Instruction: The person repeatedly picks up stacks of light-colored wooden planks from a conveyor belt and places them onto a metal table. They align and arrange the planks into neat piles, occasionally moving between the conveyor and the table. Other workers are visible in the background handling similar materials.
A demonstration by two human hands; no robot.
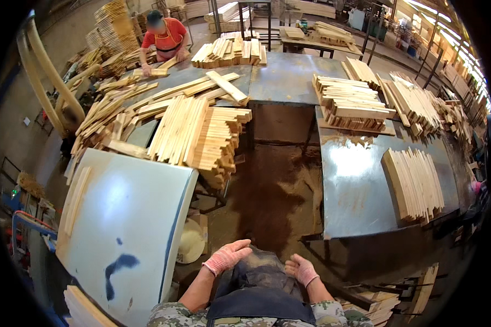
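Observation:
My left hand [227,258], in a pink-and-white knit glove, is held out over my lap with its fingers stretched and nothing in it. My right hand [301,270], gloved the same way, hangs at the other side of my dark apron [262,300], its fingers loosely curled in with nothing seen in them. Left of me lies a pale, smooth table top [131,212] with a dark blue stain. A metal table [360,180] on the right carries a row of wooden strips [414,185]. Neither hand touches any wood.
Stacked wooden strips [196,133] stand beyond the pale table, beside a loose heap [106,114]. More stacks [349,98] sit at the far right. A co-worker in red [166,38] handles boards at the far left. A white bucket [191,242] is beneath the pale table's edge.

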